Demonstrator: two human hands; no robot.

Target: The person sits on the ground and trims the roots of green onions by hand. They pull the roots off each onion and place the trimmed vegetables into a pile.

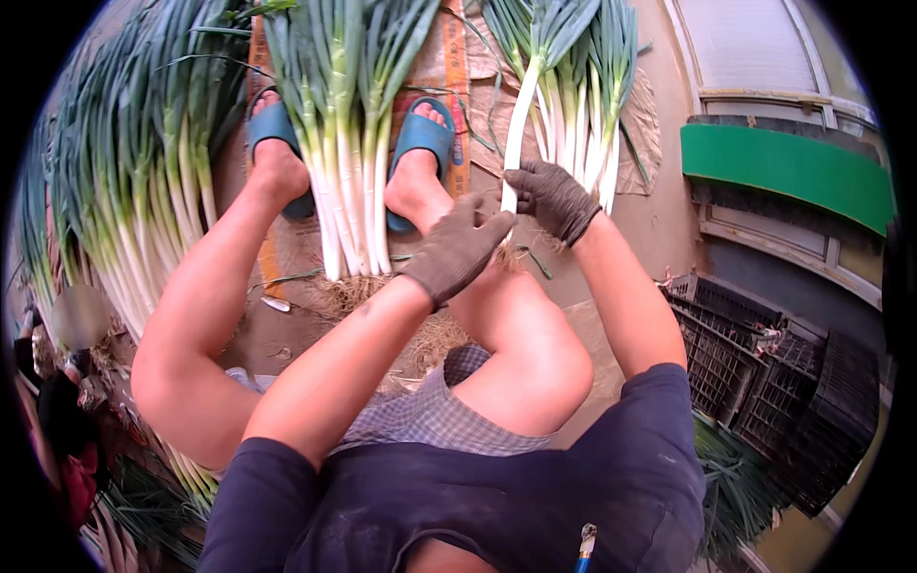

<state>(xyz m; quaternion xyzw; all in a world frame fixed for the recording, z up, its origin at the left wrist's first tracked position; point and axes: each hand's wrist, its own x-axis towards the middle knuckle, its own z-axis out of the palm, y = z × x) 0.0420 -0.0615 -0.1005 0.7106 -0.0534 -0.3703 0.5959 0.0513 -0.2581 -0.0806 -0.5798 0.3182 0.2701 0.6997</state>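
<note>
Both my hands wear brown work gloves. My left hand [458, 251] holds the white base of one long leek [521, 122] just above its roots, over my right knee area. Slightly higher on the stalk, my right hand [551, 197] grips it from the other side. The leek's green leaves point away from me, across a pile of trimmed-looking white-stemmed leeks [580, 136]. Between my feet lies another bunch of leeks [351, 165], roots towards me.
A long row of leeks [136, 165] lies at the left. Printed sacking [456, 57] and loose roots [437, 344] cover parts of the floor. Black plastic crates [716, 351] and more leeks [738, 480] are at the right, below a green panel [781, 168]. Another person [61, 415] is at the far left.
</note>
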